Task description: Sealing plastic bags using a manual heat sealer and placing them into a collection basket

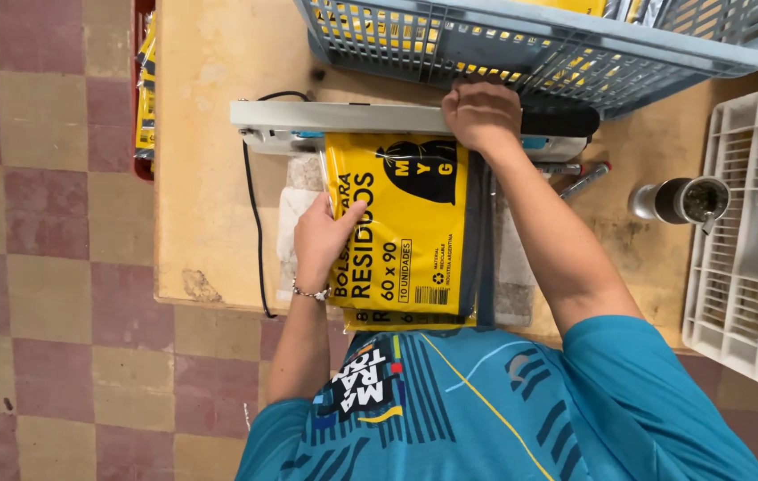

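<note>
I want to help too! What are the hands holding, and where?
Left hand holds the flat yellow plastic packet by its left edge; right hand presses the long grey sealer bar.

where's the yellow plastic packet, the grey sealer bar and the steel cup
yellow plastic packet with black print (414, 214), head view, on its printed face
long grey sealer bar (334, 117), head view, on its bare left stretch
round steel cup (683, 199), head view, on its side wall
</note>
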